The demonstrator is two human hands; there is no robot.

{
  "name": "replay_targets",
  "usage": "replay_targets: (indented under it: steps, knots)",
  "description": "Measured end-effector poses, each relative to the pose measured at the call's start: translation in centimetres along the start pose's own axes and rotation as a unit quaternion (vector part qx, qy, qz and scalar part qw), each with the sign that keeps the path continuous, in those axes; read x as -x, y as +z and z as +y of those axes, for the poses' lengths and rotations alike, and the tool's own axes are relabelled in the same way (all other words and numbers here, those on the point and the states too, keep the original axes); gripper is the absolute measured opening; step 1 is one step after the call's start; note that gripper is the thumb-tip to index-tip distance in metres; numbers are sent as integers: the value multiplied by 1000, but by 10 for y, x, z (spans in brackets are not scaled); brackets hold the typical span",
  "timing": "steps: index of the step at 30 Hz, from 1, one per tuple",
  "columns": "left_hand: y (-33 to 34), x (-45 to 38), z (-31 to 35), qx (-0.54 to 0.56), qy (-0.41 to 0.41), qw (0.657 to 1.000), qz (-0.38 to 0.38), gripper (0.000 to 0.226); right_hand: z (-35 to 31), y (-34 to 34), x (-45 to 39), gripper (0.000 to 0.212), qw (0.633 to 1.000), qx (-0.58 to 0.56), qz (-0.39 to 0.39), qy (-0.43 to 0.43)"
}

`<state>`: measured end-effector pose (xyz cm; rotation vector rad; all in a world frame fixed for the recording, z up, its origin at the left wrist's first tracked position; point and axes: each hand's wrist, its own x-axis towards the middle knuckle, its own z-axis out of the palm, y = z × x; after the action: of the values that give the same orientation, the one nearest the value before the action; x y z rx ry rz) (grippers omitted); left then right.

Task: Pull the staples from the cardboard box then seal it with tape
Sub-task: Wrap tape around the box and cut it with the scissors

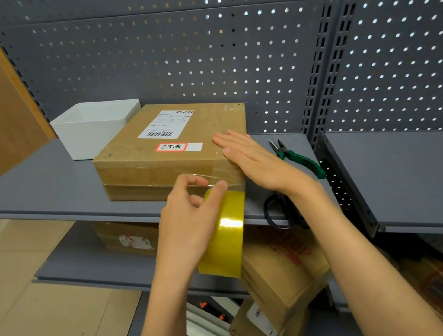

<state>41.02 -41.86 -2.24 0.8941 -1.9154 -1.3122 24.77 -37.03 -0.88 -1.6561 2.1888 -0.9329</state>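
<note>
Grey shelf (47, 189), pegboard (198, 51) behind; left hand (190, 217) grips tape roll (224, 235), right hand (253, 160) flat on box (156, 160).

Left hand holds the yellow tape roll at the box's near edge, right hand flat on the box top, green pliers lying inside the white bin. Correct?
Not quite. The head view shows the green pliers lying on the grey shelf right of the box, not in the white bin. The rest holds: left hand, tape roll, right hand.

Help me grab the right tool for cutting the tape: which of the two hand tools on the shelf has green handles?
The pliers, lying right of the box beyond the right hand. The scissors, nearer the shelf edge, have black handles.
</note>
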Motion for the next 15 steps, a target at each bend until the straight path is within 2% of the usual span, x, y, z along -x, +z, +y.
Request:
replay_targets:
  steps: [8,15]
  knots:
    - [3,-7,-1,-6,2,1000,-5,12,1,3,-2,44,1000,2,11,3]
    - [2,-17,8,90,-65,991,-70,11,1,4,-1,44,1000,0,17,2]
